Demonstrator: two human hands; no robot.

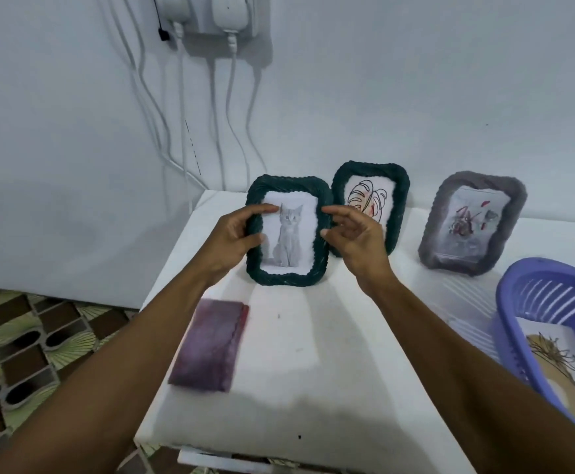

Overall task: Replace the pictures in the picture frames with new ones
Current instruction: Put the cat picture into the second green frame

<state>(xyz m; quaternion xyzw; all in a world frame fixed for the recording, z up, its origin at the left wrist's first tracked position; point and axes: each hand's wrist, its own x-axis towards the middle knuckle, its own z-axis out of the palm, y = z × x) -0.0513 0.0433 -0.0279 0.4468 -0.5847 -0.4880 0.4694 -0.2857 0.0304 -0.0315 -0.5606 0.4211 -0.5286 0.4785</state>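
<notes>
Upright cat frame, picture centre: left hand grips its left rim; right hand half-curled at right rim, grasp unclear.

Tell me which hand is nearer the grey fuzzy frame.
Right. The right hand is at the cat frame's right edge, on the side toward the grey fuzzy frame; the left hand grips the cat frame's left edge, farther away.

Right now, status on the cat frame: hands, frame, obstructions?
Left hand grips cat frame by left edge. Right hand at right edge, grip unclear. Frame standing on table, cat picture in. Leaf frame close behind right.
</notes>
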